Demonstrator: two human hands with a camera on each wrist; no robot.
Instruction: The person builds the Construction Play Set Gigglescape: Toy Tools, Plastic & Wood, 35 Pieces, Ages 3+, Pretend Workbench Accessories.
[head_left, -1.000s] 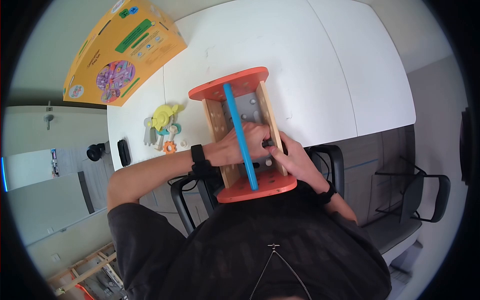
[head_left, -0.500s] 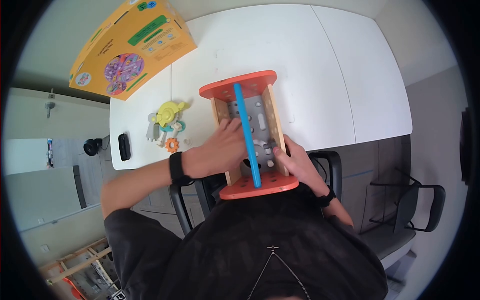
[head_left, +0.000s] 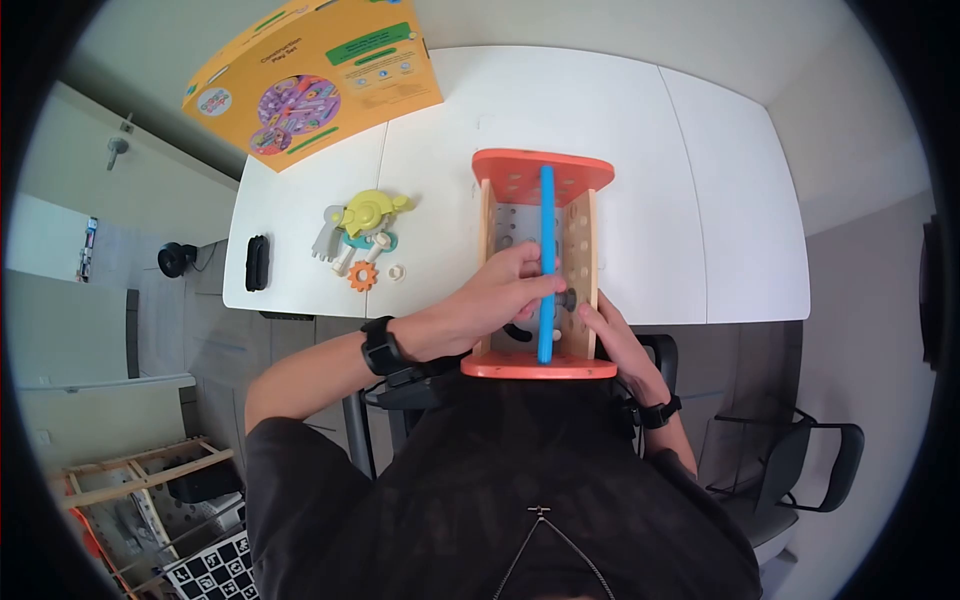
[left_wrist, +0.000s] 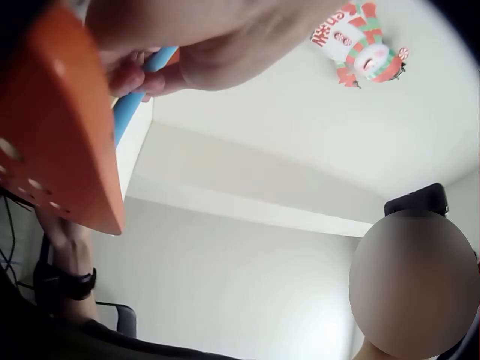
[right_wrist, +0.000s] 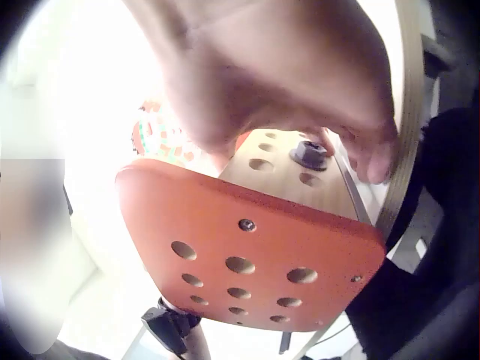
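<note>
A toy box with orange ends (head_left: 540,369) and wooden sides (head_left: 583,235) sits at the table's near edge, a blue rod (head_left: 547,225) running along its top. My left hand (head_left: 500,295) reaches over the left side, thumb and fingers round the rod; the left wrist view shows the rod (left_wrist: 127,112) between its fingertips. My right hand (head_left: 622,340) grips the right side panel, thumb at its top edge, other fingers mostly hidden. Close to that thumb a grey bolt (head_left: 568,299) sticks inward; its hexagonal head (right_wrist: 310,154) shows in the right wrist view.
Left of the box on the white table (head_left: 430,150) lie a yellow-green toy piece (head_left: 370,212), an orange gear (head_left: 362,276), several small parts and a black case (head_left: 257,263). A yellow carton (head_left: 350,90) stands at the back left. A black chair (head_left: 820,460) is at the right.
My left hand has come away from the right panel inside the box and now holds the blue rod. The box appears farther right and straighter in the head view. My right hand stays on its panel.
</note>
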